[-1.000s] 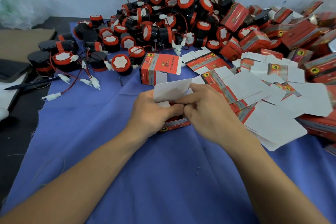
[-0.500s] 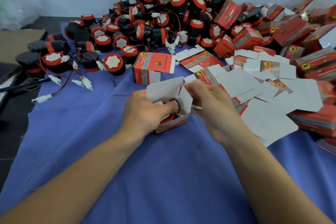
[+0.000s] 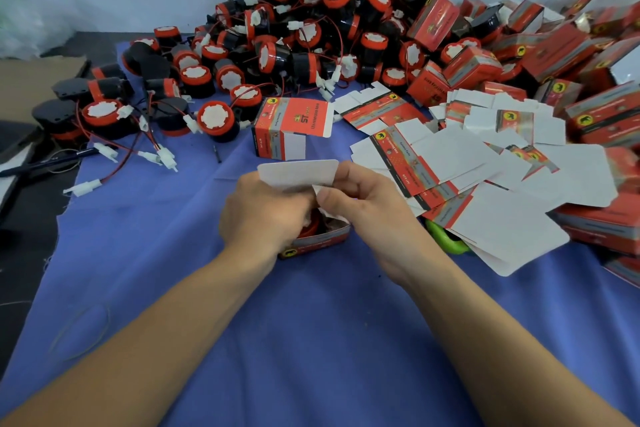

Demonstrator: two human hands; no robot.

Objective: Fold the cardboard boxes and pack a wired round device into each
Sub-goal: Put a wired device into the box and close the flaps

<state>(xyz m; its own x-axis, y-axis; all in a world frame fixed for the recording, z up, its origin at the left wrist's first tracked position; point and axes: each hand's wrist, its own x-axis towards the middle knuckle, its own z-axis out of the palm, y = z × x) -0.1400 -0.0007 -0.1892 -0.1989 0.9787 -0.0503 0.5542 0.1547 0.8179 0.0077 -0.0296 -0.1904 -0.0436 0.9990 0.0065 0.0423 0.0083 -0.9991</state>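
Observation:
A small red cardboard box (image 3: 317, 242) stands on the blue cloth between my hands, its white lid flap (image 3: 298, 174) raised. A red and black round device (image 3: 311, 227) sits inside it, partly hidden. My left hand (image 3: 261, 215) grips the box's left side, fingers curled over the opening. My right hand (image 3: 367, 204) pinches a white side flap at the box's top right. Behind lies a big pile of wired round devices (image 3: 311, 28). Flat unfolded boxes (image 3: 485, 177) lie scattered to the right.
One folded open box (image 3: 289, 126) stands just beyond my hands. Packed red boxes (image 3: 554, 55) are heaped at the far right. Loose white connectors on red wires (image 3: 156, 156) trail at the left. A green object (image 3: 446, 241) peeks from under the flat boxes. Brown cardboard (image 3: 31, 80) lies far left.
The box's lid flap has swung up and now stands upright. My right hand came off the top, then returned to pinch the side flap. The device now shows inside the box.

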